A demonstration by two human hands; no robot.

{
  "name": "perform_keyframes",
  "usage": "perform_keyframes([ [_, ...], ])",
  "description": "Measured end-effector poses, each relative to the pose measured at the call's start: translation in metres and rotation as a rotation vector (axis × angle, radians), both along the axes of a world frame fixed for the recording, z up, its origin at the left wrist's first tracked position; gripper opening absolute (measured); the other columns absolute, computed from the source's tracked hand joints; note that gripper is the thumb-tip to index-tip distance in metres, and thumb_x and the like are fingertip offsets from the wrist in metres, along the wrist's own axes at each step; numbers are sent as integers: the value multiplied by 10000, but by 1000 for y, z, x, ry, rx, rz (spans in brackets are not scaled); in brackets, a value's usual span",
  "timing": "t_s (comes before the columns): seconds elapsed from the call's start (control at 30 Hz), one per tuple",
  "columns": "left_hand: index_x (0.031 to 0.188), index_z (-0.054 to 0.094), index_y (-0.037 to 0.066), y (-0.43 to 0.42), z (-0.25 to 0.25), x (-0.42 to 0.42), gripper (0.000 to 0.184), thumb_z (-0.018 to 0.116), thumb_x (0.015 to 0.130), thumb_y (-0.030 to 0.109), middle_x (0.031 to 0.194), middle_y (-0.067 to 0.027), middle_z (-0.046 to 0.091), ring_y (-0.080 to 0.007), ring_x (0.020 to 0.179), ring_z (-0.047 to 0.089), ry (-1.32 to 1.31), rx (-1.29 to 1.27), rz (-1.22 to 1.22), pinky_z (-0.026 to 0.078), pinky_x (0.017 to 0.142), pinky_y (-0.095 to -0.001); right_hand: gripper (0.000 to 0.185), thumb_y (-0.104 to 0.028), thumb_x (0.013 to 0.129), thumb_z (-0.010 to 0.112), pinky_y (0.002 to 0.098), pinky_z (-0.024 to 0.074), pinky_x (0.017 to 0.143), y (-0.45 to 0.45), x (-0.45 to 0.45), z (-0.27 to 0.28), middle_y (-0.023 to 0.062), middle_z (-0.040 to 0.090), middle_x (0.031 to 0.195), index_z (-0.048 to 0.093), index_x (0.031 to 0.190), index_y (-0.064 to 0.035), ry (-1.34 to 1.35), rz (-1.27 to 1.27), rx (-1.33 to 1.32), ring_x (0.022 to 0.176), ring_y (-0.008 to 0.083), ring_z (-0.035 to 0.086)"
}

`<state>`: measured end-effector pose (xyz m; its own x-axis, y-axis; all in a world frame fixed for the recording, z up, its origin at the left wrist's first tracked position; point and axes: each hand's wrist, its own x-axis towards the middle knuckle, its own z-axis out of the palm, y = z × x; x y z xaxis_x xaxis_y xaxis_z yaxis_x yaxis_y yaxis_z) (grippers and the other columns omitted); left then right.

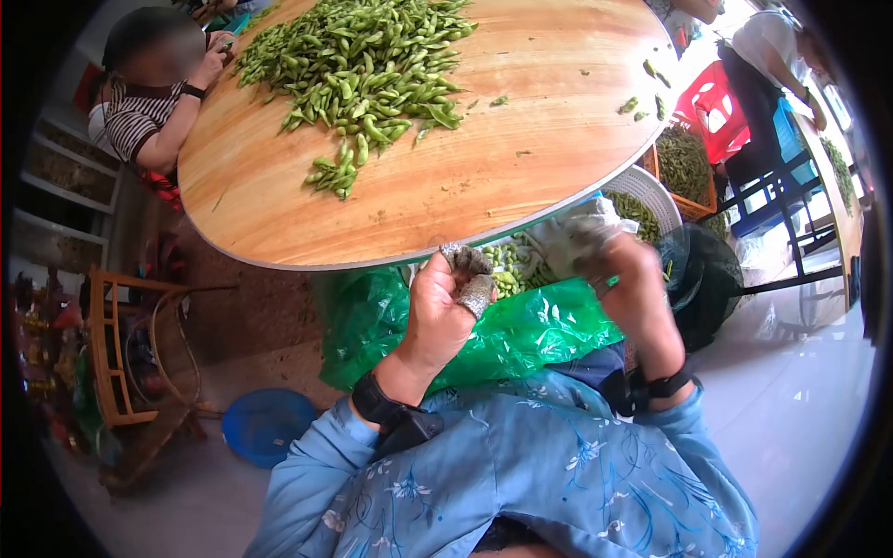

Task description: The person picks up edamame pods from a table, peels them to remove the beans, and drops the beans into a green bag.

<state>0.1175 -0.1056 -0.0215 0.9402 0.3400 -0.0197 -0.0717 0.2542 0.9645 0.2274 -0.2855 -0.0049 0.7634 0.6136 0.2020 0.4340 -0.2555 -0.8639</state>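
My left hand (441,312) is raised just below the near edge of the round wooden table (391,223). Its thumb and fingertips wear greyish, soiled coverings and are curled together; whatever they hold, if anything, is hidden. To the right, my right hand (634,288) is smeared by motion, so its fingers cannot be read. Beneath and between both hands lie green beans or pods (510,265), beside a green plastic bag (549,321) spread over my lap. A large heap of green soybean pods (358,70) covers the table's far side, with a small cluster (337,172) nearer me.
A white basket of pods (642,200) stands right of the table, beyond it an orange crate (684,172). A blue basin (270,426) and a wooden chair (116,349) are at the left. One person (153,102) sits across at left; another (772,56) is at far right.
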Motion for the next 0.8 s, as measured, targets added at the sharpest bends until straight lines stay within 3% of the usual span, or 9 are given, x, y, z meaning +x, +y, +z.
perform_keyframes([
  [0.07, 881, 484, 40, -3, 2, 4, 113, 511, 779, -1, 756, -23, 527, -79, 648, 503, -16, 81, -1, 401, 579, -196, 398, 23, 643, 615, 365, 452, 622, 25, -20, 6, 157, 545, 786, 538, 1028, -42, -108, 138, -16, 742, 325, 546],
  [0.2, 870, 476, 28, -1, 12, 3, 137, 505, 748, -28, 762, -8, 514, -65, 670, 488, -25, 127, 19, 403, 609, -194, 215, 6, 577, 592, 414, 417, 566, 49, -27, -7, 148, 499, 691, 552, 788, -4, -322, 191, -55, 665, 334, 511],
  [0.33, 870, 480, 51, 5, 3, 1, 144, 527, 735, 32, 759, -9, 514, -75, 632, 489, -13, -31, -5, 393, 569, -192, 171, 8, 637, 619, 327, 420, 546, 51, -26, -13, 142, 525, 691, 583, 802, -9, -267, 220, -64, 639, 302, 522],
  [0.53, 880, 480, 73, 6, -1, -2, 159, 556, 743, 99, 753, -17, 525, -84, 601, 495, 56, -266, -52, 389, 528, -184, 101, -10, 691, 613, 287, 405, 557, 49, -33, -8, 101, 505, 644, 590, 789, -1, 443, 232, 107, 603, 199, 500],
  [0.6, 883, 481, 76, 5, 0, -2, 164, 561, 744, 109, 756, -20, 529, -90, 600, 499, 75, -307, -38, 389, 520, -186, 112, 16, 640, 595, 366, 424, 564, 50, -33, -18, 152, 522, 649, 560, 746, 23, 315, 238, 127, 618, 341, 513],
  [0.63, 885, 477, 67, 6, 0, -2, 157, 552, 749, 90, 754, -18, 524, -81, 609, 494, 65, -284, -45, 386, 518, -190, 112, 16, 640, 595, 366, 424, 564, 50, -32, -17, 152, 522, 649, 560, 746, 23, 314, 239, 128, 618, 341, 513],
  [0.7, 887, 472, 59, 7, 1, -2, 150, 542, 755, 70, 753, -16, 520, -72, 617, 489, 56, -259, -49, 383, 516, -193, 77, 2, 607, 581, 381, 424, 558, 51, -30, -11, 133, 512, 635, 535, 668, 8, -143, 213, -7, 626, 324, 515],
  [0.77, 890, 458, 36, 9, -1, -2, 140, 503, 761, 9, 756, -8, 507, -50, 631, 462, 9, 255, -56, 373, 524, -190, 76, -9, 583, 571, 385, 423, 555, 51, -33, -4, 124, 503, 630, 514, 633, -6, -287, 236, -79, 633, 313, 514],
  [0.8, 890, 458, 36, 9, 0, -3, 140, 503, 761, 9, 756, -8, 507, -50, 631, 462, 13, 252, -57, 373, 524, -190, 78, -21, 560, 561, 389, 423, 552, 50, -36, -1, 114, 494, 625, 493, 598, -21, -430, 255, -153, 641, 303, 512],
])
